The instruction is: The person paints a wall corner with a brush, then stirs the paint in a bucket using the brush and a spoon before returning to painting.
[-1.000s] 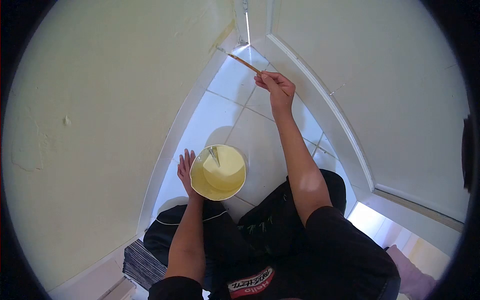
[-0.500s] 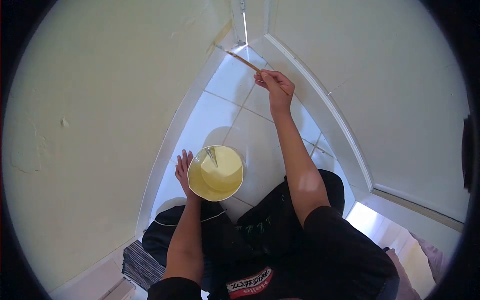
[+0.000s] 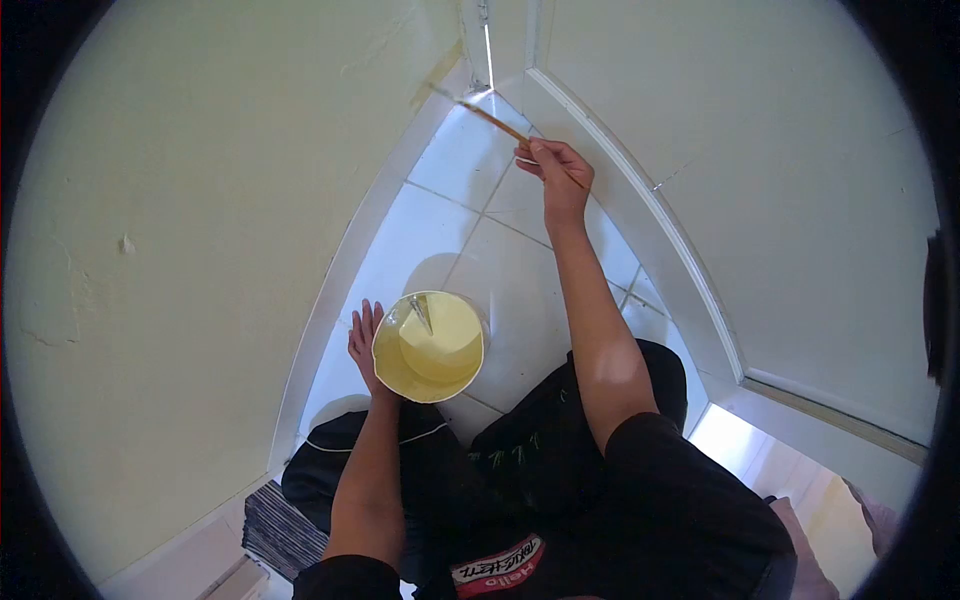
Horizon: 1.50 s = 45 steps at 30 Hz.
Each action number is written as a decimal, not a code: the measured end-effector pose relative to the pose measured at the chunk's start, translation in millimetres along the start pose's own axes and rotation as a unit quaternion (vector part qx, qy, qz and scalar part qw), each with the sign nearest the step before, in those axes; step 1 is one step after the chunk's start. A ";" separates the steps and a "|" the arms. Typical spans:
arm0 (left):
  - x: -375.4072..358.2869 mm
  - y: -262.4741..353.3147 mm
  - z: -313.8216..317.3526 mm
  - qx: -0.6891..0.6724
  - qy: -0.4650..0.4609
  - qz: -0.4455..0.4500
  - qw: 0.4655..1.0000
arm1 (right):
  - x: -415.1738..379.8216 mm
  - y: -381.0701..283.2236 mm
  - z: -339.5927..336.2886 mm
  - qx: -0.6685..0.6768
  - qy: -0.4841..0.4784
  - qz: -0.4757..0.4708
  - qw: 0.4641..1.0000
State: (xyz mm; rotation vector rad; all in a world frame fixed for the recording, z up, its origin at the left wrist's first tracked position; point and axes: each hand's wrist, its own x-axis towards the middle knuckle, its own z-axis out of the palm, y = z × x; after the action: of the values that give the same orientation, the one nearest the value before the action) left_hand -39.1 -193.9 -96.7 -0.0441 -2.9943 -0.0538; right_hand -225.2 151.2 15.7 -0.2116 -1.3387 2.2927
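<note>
My right hand is closed around a thin paintbrush with a wooden handle. The brush points up and left, its blurred tip at a darker yellowish patch low on the left wall, just above the baseboard. My left hand rests against the left side of a paint bucket, fingers stretched out and its thumb hidden. Pale yellow paint fills the lower part of the bucket. A clear, shiny strip lies against the inner far wall of the bucket.
A pale yellow wall with chipped spots rises on the left. To the right stands a white door-like panel. White floor tiles narrow to the corner between them. A grey striped mat lies at lower left.
My right hand has shifted slightly right, and the brush tip has moved slightly up along the wall patch. The left hand stays beside the bucket.
</note>
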 end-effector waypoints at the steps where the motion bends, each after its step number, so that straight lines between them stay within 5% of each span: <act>1: -0.1 -0.2 0.1 0.004 0.002 0.003 1.000 | -0.9 0.1 0.6 -0.002 -0.016 0.009 1.000; 7: 0.2 3.4 -4.2 0.004 0.012 0.000 1.000 | 0.2 -3.4 -7.6 0.011 -0.069 0.038 0.997; 13: 0.1 1.6 -2.8 0.023 0.005 0.002 1.000 | 4.0 -4.8 -12.3 0.001 0.015 0.007 1.000; 22: 0.0 0.6 -0.9 0.000 -0.004 -0.001 1.000 | 2.1 0.7 -6.8 0.016 -0.078 0.024 0.997; 45: 0.7 0.1 -3.5 0.008 -0.010 0.002 1.000 | 8.8 -25.9 -4.8 0.002 -0.038 -0.007 0.999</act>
State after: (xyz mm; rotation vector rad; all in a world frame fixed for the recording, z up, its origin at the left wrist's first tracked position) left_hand -39.3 -193.9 -93.1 -0.0501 -3.0134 -0.0297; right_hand -222.8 169.7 36.3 -0.1152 -1.3687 2.3125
